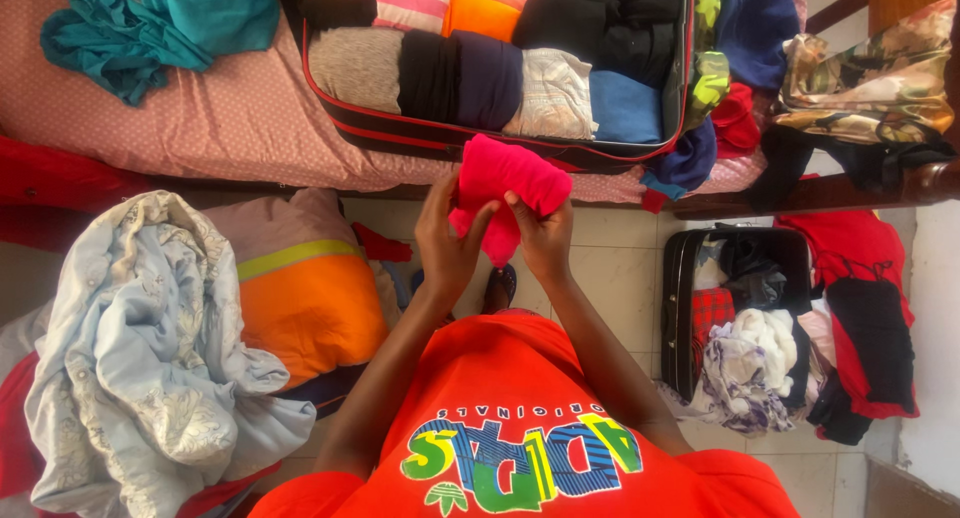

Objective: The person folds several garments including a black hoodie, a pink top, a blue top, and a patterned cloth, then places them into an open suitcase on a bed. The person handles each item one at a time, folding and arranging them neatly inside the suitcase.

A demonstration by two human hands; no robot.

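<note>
A bright pink garment (505,183), rolled into a bundle, is held between both my hands just below the bed's edge. My left hand (447,240) grips its lower left side, thumb on the cloth. My right hand (541,236) pinches its right side. Beyond it, an open suitcase (400,133) lies on the bed, packed with several rolled clothes in grey, black, navy, white, blue, orange and striped pink.
A teal cloth (150,23) lies on the pink bedsheet (230,118) at left. A heap of pale blue and orange fabric (190,328) sits on the floor to my left. A smaller open suitcase (745,328) with mixed clothes stands at right, with red garments (865,308) beside it.
</note>
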